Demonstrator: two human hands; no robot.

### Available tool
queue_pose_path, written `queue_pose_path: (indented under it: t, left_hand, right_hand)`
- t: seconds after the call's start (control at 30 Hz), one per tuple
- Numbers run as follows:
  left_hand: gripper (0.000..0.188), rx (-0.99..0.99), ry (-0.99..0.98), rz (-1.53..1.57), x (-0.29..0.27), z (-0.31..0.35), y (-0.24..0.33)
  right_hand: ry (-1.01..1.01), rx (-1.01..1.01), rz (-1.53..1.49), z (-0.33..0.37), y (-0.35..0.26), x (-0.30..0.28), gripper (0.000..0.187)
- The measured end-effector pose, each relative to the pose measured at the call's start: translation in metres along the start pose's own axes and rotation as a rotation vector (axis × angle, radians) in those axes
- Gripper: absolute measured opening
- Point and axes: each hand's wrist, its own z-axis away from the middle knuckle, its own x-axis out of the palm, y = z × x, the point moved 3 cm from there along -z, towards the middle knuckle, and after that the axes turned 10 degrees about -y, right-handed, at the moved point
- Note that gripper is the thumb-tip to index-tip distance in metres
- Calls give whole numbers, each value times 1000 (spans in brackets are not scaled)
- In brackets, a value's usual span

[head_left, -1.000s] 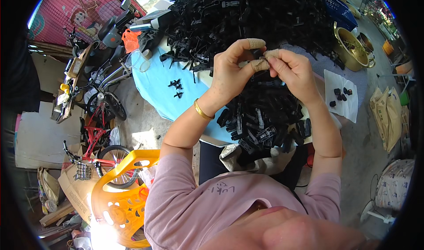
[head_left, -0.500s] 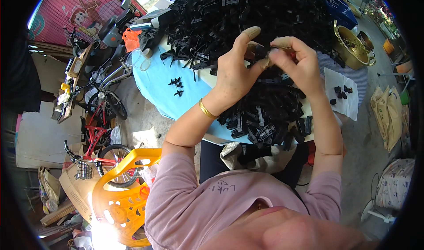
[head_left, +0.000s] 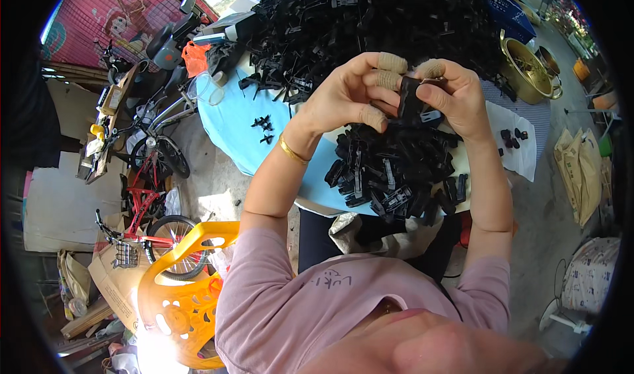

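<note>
A small black plastic part [head_left: 409,102] stands upright between my hands, over the near edge of a big heap. My right hand [head_left: 457,100] pinches it between thumb and forefinger; the forefinger has a beige wrap on it. On its other side my left hand [head_left: 350,91] has its fingers bent toward the part, with the thumb held away from them. Those fingertips, also wrapped in beige, come up against or close to the part; contact is hard to tell. Below lies a smaller pile of black plastic pieces [head_left: 389,176], and beyond rises the large heap of similar pieces [head_left: 370,17].
A few tiny black pieces [head_left: 264,128] lie on the blue table cover [head_left: 231,136] at left. At right, small black bits rest on a white sheet [head_left: 518,153], near a gold-coloured pot [head_left: 528,93]. A yellow plastic chair [head_left: 181,308] and bicycles [head_left: 142,205] stand at left.
The left hand has turned and its fingers have come round from pointing up to facing the part. The part now shows upright in the right hand's pinch, slightly lower.
</note>
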Motion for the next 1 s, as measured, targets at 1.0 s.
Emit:
queue_pose_path:
  t: [1.0]
  left_hand:
    - [28, 207, 588, -588, 17, 3, -8]
  right_hand:
    - [135, -164, 495, 0, -10, 27, 9]
